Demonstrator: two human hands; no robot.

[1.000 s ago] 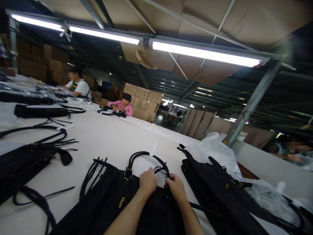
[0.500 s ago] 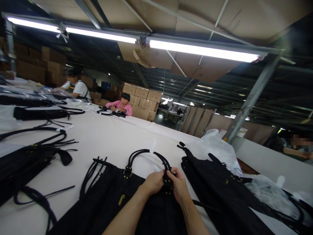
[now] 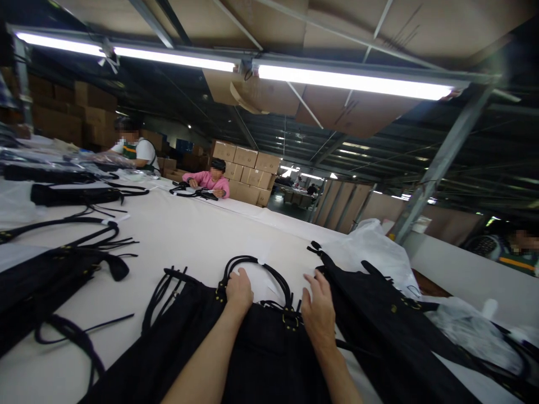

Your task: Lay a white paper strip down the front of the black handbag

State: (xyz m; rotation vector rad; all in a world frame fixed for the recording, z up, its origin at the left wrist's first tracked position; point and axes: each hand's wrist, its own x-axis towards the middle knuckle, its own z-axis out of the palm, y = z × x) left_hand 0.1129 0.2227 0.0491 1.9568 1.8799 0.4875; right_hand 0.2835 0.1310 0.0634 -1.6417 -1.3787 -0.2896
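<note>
A black handbag (image 3: 269, 359) lies flat on the white table (image 3: 189, 230) right in front of me, its looped handles (image 3: 256, 266) pointing away. My left hand (image 3: 239, 290) rests on the bag's top edge by the left handle base, fingers together and flat. My right hand (image 3: 319, 308) lies to the right of the gold ring fitting (image 3: 290, 321), fingers spread, holding nothing. A second black bag (image 3: 379, 325) lies just right of my right hand.
More black bags and straps (image 3: 63, 264) lie on the table's left side. White plastic wrap (image 3: 370, 247) is heaped at the right. Two people (image 3: 210, 179) sit at the far end, another at the right edge. Cardboard boxes (image 3: 248, 168) are stacked behind.
Both hands were pinched together at the right handle fitting. They have let go and moved apart, the left to the left handle base, the right beside the neighbouring bag.
</note>
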